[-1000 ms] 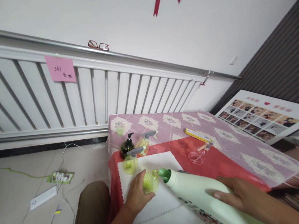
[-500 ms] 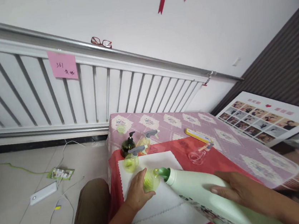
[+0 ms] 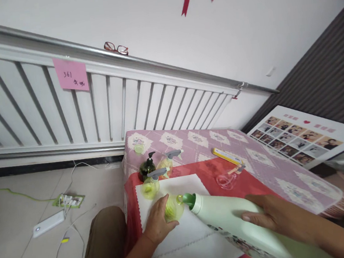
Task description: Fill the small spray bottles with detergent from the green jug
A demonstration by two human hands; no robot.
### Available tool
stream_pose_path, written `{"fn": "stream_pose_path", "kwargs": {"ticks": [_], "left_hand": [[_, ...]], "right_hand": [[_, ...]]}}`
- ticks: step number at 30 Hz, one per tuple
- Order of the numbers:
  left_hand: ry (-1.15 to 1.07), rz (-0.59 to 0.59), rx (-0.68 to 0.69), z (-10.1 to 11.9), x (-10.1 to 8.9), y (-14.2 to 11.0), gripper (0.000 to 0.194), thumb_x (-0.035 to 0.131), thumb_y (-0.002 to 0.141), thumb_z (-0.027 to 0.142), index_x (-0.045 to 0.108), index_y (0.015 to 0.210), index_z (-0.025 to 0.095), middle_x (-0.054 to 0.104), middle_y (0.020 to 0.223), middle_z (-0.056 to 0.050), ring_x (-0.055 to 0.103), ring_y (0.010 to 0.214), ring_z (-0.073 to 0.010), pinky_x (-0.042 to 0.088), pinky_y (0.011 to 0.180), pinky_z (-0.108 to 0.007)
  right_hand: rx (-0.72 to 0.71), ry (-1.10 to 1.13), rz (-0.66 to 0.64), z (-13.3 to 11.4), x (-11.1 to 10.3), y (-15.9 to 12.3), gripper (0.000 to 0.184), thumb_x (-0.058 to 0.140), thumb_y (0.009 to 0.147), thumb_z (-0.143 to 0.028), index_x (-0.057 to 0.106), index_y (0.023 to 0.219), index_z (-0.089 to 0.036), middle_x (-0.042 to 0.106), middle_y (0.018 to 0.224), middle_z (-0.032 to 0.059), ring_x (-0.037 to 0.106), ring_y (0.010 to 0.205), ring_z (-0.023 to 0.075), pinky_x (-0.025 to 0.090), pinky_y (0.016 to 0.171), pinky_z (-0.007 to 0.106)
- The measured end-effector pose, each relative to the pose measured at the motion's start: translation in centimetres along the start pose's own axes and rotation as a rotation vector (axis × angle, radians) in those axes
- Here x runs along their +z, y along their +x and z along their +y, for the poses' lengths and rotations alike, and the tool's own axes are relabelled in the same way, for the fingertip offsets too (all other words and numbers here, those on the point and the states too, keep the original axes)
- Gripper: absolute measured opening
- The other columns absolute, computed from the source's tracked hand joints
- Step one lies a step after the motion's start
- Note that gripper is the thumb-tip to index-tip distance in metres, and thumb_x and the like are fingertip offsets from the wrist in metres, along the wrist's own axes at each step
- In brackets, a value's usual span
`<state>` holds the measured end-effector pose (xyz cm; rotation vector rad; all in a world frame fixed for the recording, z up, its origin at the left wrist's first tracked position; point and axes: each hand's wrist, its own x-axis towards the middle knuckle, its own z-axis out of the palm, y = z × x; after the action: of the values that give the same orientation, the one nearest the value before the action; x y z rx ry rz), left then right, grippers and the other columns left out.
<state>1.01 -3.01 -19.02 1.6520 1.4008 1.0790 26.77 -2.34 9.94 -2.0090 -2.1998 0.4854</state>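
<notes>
My left hand point(image 3: 158, 222) is wrapped round a small clear yellow-green bottle point(image 3: 175, 209) on the white cloth point(image 3: 201, 225). In my right hand point(image 3: 264, 214) is a large pale green detergent bottle point(image 3: 227, 209), tilted so that its green spout point(image 3: 189, 200) meets the small bottle's mouth. Whether liquid is running cannot be made out. Just behind the small bottle stands a yellow-green spray bottle point(image 3: 150, 187) with a grey trigger. A dark pump bottle point(image 3: 147, 168) and an orange-tinted spray bottle point(image 3: 165, 165) are grouped behind it.
A yellow box point(image 3: 227, 156) and a clear pink plastic item point(image 3: 226, 179) lie to the right on the red cloth point(image 3: 207, 167) and patterned tablecloth. A radiator point(image 3: 144, 103) runs behind the table. Cables and a white power bank point(image 3: 48, 224) lie on the floor at left.
Both hands keep their hold, and the spout stays at the small bottle's mouth. The view has shifted only slightly.
</notes>
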Motion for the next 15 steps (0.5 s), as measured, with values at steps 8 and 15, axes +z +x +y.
{"fn": "stream_pose_path", "kwargs": {"ticks": [8, 15], "left_hand": [[0.006, 0.0, 0.005, 0.1, -0.1, 0.1, 0.09, 0.074, 0.059, 0.022, 0.036, 0.14, 0.021, 0.046, 0.141, -0.011, 0.042, 0.131, -0.0306, 0.032, 0.111, -0.047], [0.03, -0.013, 0.024, -0.1, 0.0, 0.1, 0.09, 0.074, 0.061, 0.022, 0.034, 0.141, 0.02, 0.045, 0.142, -0.012, 0.041, 0.131, -0.0295, 0.032, 0.112, -0.048]], "right_hand": [[-0.07, -0.166, -0.322, 0.2, -0.3, 0.3, 0.043, 0.049, 0.081, -0.064, 0.067, 0.088, -0.025, 0.072, 0.09, 0.0054, 0.066, 0.081, 0.0237, 0.046, 0.067, 0.027], [-0.102, -0.243, -0.363, -1.3, -1.0, 0.0, 0.052, 0.041, 0.083, -0.068, 0.064, 0.087, -0.021, 0.07, 0.089, 0.009, 0.065, 0.08, 0.0271, 0.049, 0.07, 0.035]]}}
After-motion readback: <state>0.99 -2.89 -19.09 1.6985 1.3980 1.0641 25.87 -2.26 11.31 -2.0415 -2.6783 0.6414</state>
